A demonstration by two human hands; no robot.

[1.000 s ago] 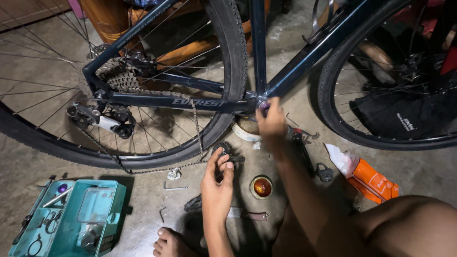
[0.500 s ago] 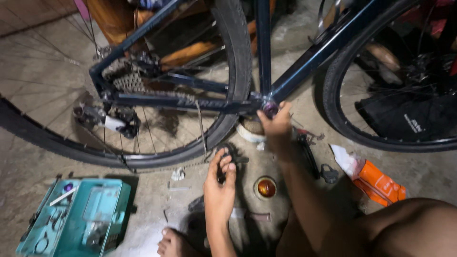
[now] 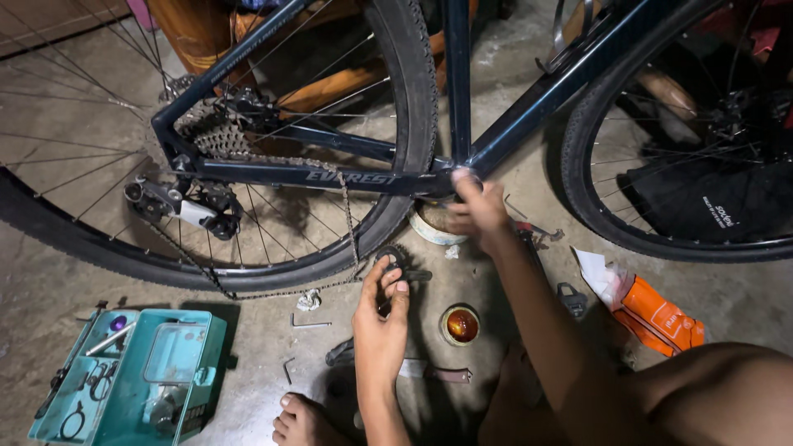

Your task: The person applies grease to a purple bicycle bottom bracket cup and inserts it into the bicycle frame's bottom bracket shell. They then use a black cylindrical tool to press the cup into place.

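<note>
Right hand (image 3: 477,206) pinches the bottom bracket (image 3: 457,177) at centre frame; left hand (image 3: 382,318) grips the dark crank part (image 3: 398,264) below. The slack chain (image 3: 347,215) could snag on it.

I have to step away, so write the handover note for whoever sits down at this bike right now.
Left hand: fingers on the small dark part lying on the floor under the rear wheel; grip unclear.
Right hand: fingers pressed to the frame joint where the tubes meet low on the bike; whether it holds anything is hidden.
Things: chain hangs slack off the frame down to the floor. White tub sits under the joint, amber jar beside the left hand, teal toolbox open at the left, hex keys loose on the floor.
Done: cranks appear to be off.
Left: chain not yet back on.
</note>
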